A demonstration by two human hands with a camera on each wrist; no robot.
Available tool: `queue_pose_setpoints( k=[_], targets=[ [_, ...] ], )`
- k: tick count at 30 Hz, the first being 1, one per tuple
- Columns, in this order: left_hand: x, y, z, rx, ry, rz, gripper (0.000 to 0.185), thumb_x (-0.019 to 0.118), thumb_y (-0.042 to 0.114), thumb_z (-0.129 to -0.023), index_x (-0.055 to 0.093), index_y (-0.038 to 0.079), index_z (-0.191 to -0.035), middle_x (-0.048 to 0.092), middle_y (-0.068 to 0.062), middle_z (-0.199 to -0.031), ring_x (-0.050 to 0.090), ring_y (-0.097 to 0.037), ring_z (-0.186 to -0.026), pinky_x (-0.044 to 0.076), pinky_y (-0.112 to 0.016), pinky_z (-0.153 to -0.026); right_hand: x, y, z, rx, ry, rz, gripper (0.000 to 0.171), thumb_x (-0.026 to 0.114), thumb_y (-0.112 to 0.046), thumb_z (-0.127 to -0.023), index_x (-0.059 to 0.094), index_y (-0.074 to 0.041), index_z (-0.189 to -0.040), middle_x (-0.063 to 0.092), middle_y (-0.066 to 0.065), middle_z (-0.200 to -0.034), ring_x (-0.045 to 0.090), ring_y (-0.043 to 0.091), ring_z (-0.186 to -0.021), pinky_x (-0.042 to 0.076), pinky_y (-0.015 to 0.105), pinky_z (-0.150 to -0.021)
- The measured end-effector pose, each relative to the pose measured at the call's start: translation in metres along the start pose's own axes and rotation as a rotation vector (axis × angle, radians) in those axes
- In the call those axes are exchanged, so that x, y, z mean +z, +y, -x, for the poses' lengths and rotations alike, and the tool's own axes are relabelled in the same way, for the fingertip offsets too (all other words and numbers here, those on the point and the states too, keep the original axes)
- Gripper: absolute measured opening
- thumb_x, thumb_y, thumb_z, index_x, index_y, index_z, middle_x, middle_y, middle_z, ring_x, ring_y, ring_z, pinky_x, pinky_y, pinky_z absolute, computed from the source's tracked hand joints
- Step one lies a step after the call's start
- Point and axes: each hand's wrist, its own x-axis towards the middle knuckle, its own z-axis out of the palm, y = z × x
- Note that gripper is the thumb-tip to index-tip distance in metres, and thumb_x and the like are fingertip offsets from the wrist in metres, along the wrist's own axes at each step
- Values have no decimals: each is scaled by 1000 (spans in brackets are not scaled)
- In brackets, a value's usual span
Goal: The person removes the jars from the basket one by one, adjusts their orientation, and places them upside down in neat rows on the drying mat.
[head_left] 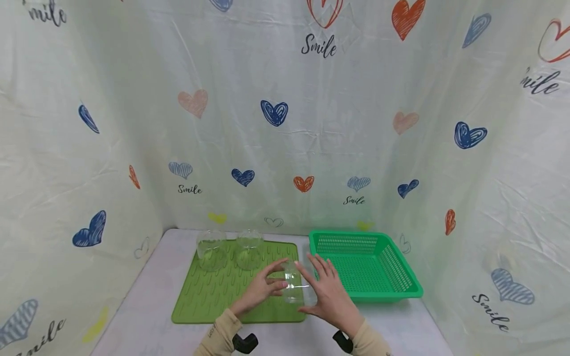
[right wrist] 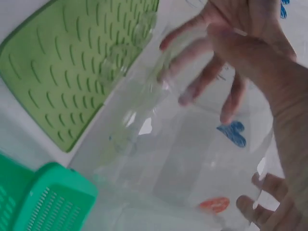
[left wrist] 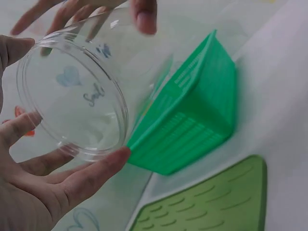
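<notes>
1. Head view: both hands hold a clear glass between them, above the right edge of the green mat.
2. The left hand curls its fingers around the glass.
3. The right hand presses it with straight fingers.
4. A green basket sits just right; two more glasses stand at the mat's far edge.

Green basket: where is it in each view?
Head: basket right of centre, right of the right hand.
Left wrist: basket centre, behind the glass.
Right wrist: basket bottom-left corner.
Shared landmark: green mat.
</notes>
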Motion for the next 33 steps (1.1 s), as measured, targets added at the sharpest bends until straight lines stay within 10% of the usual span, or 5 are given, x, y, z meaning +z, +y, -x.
queue_pose_setpoints(
  k=[6,14,24,33],
  targets=[
    [-18,4,4,18,-27,-34,70,66,26,-92,30,16,-151,32,-29,-147,50,-48,-122,56,-45,-89,-17,11,-2,58,-14,-283,123,87,-58,-56,22,-24,-154,14,12,-162,27,42,-142,42,65,-100],
    [-30,9,10,32,-49,-42,68,64,13,-93,29,17,-152,27,-29,-151,45,-49,-127,55,-40,-92,-11,23,1,356,-87,-1072,111,82,-19,-78,3,-28,-156,2,10,-163,18,49,-143,39,66,-101],
    [-31,12,16,36,-46,-90,71,68,20,-90,32,20,-151,30,-26,-151,44,-49,-128,54,-42,-94,8,31,7,617,-354,-1594,68,41,-31,-104,-5,-27,-155,-13,32,-155,7,67,-134,42,69,-96],
    [-31,10,17,15,-70,-96,70,69,26,-90,33,23,-150,32,-22,-152,43,-47,-130,53,-42,-96,17,30,9,751,-450,-1805,75,47,-33,-102,-4,-21,-156,-1,38,-153,26,58,-135,46,63,-97]
  ],
)
